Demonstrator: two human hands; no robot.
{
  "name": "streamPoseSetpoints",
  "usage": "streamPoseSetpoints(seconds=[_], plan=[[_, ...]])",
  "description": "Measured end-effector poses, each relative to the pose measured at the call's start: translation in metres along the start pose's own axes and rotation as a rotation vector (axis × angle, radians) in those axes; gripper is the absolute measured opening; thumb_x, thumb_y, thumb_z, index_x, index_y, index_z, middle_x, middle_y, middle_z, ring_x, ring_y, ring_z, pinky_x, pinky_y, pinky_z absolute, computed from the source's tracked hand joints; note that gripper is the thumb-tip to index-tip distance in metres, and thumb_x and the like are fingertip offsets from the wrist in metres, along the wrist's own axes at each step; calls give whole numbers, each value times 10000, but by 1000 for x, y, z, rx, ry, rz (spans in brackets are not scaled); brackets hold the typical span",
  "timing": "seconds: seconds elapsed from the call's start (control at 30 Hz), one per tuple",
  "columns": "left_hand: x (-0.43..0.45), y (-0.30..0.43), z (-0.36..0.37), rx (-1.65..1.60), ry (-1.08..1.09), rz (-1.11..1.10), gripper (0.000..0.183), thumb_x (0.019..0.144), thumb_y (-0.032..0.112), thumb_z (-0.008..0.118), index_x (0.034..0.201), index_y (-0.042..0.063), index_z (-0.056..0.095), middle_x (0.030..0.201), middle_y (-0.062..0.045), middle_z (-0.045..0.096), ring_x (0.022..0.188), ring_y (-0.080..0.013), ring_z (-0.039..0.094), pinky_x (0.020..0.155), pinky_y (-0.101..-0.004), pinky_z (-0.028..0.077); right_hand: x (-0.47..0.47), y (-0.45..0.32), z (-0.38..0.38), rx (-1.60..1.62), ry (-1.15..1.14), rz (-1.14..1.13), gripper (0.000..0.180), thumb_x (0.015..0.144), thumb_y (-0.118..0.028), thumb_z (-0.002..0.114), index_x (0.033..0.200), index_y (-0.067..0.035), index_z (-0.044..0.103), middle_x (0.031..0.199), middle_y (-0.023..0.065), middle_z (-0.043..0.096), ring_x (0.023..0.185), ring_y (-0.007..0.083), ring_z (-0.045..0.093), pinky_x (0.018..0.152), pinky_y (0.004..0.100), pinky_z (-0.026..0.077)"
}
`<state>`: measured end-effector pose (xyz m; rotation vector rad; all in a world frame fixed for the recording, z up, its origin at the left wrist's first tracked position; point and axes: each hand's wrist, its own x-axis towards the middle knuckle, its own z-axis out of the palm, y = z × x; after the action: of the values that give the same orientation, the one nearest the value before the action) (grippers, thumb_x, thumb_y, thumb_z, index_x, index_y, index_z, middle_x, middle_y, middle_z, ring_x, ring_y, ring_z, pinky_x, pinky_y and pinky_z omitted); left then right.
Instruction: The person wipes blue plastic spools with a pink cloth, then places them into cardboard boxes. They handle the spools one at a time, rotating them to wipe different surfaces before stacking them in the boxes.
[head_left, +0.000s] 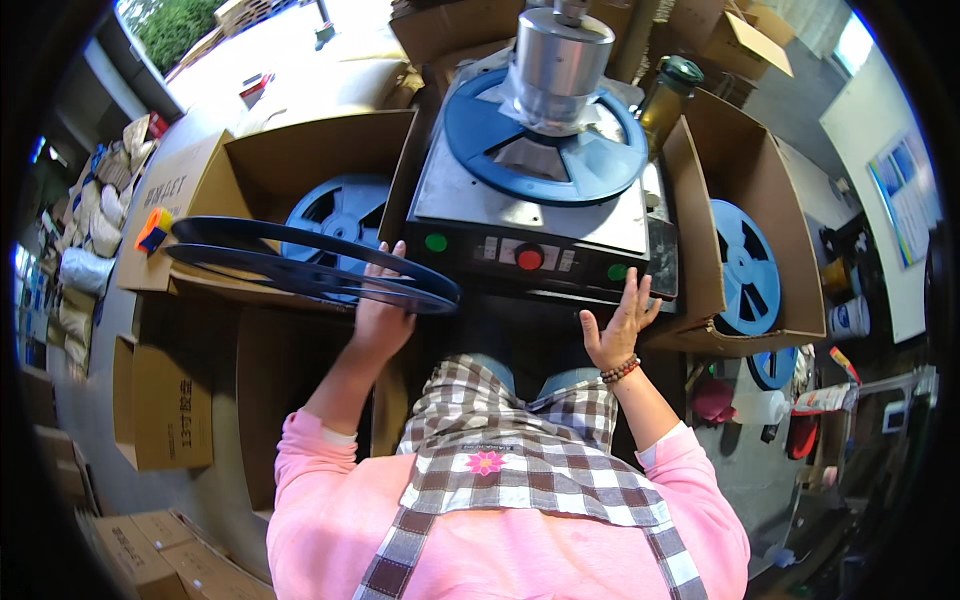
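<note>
My left hand (384, 326) holds a dark blue two-flange plastic reel (315, 281) by its right end, seen nearly edge-on above the left carton. My right hand (621, 330) has its fingers spread at the front of a bench machine (480, 274). Its fingertips are beside the right green button (617, 271); I cannot tell whether they touch it. A red knob (529, 256) and a left green button (436, 242) sit on the same panel. On the machine's metal plate (442, 180) lies a blue reel (600, 161), beneath a metal cylindrical head (562, 71).
An open carton (255, 150) with a blue flange (337, 217) stands left of the machine. Another carton (799, 247) at right holds blue flanges (742, 262). A green-lidded jar (667, 101) stands behind. An orange tape dispenser (155, 227) sits on the left carton's flap.
</note>
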<state>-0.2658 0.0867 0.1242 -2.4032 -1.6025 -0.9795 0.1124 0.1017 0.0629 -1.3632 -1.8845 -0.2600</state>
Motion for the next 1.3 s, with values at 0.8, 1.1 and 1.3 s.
streamPoseSetpoints(seconds=[0.8,1.1,1.3], plan=[[-265,-37,-137,-228,130,-1356,694,989,583,424,682,-9,617,552,-79,561,519,-175,542,555,-304,440,-23,-51,32,472,-59,-25,637,1003,-298,520,1477,33,253,1502,207,375,1407,344,311,1162,447,183],[-263,-69,-105,-419,15,-1487,719,1000,587,368,654,2,602,481,-79,544,424,-153,546,541,-291,483,-41,-47,21,272,-172,41,622,1002,-382,504,1459,9,345,1498,177,389,1422,343,278,1160,461,180],[-275,-84,-82,-386,-73,-1561,748,999,606,337,691,-7,637,529,-102,582,500,-185,590,583,-307,497,-36,-53,25,318,-171,65,619,1000,-387,506,1458,1,355,1504,175,379,1423,338,276,1159,457,180]])
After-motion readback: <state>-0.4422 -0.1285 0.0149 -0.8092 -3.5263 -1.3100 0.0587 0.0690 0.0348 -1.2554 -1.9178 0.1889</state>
